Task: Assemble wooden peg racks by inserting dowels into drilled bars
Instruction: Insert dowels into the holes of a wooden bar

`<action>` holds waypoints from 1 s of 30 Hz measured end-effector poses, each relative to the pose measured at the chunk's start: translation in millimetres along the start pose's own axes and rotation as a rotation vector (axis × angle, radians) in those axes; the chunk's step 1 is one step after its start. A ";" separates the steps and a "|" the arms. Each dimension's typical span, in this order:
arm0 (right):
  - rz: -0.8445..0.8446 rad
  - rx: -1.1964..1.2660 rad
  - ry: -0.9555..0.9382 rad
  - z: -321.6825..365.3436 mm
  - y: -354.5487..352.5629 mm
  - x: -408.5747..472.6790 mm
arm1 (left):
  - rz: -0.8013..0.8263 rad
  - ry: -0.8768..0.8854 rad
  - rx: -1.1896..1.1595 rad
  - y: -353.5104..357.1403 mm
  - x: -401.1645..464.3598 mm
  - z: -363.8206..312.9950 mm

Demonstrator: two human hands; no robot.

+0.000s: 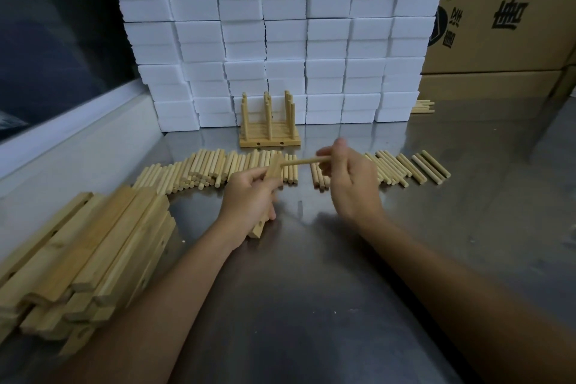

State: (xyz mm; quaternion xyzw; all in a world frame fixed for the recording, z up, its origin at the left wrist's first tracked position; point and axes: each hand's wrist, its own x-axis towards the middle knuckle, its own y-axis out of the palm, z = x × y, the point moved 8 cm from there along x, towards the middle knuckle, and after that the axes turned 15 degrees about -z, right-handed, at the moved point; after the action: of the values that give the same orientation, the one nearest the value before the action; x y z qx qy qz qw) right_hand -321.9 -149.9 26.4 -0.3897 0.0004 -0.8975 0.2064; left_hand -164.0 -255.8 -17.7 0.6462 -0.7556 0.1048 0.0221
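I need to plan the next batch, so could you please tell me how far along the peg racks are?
Done: one assembled wooden peg rack by the foam blocks. In hand: left hand grips a drilled wooden bar; right hand inserts a round wooden dowel. Left: the bar stack and row of loose dowels.

Grey brushed-metal tabletop (327, 274) bearing a long row of pale wooden dowels (215, 168), a heap of drilled light-wood bars (84, 256) at left, a finished wooden peg rack (269, 129), stacked white foam blocks (280, 40) and brown cardboard boxes (498, 40) behind.
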 end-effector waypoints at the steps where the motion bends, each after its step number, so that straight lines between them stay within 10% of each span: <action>1: -0.030 0.007 0.033 -4.8 -4.2 2.6 | -0.021 -0.034 -0.020 -2.8 2.1 2.2; 8: 0.304 -0.685 -0.093 -38.2 11.8 -2.8 | -0.144 -0.129 -0.145 -11.8 7.8 9.8; 19: 0.308 -0.807 -0.134 -35.9 16.5 -6.3 | -0.145 -0.237 -0.392 -16.3 10.5 15.7; 30: 0.166 -0.426 -0.193 -9.2 12.9 -6.5 | -0.182 -0.192 -0.329 -18.5 10.8 11.3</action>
State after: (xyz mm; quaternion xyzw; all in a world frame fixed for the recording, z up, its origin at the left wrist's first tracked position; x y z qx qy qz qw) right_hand -319.6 -160.7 13.3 -0.5071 0.2017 -0.8158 0.1915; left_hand -146.5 -271.1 -24.4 0.7064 -0.6997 -0.0846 0.0648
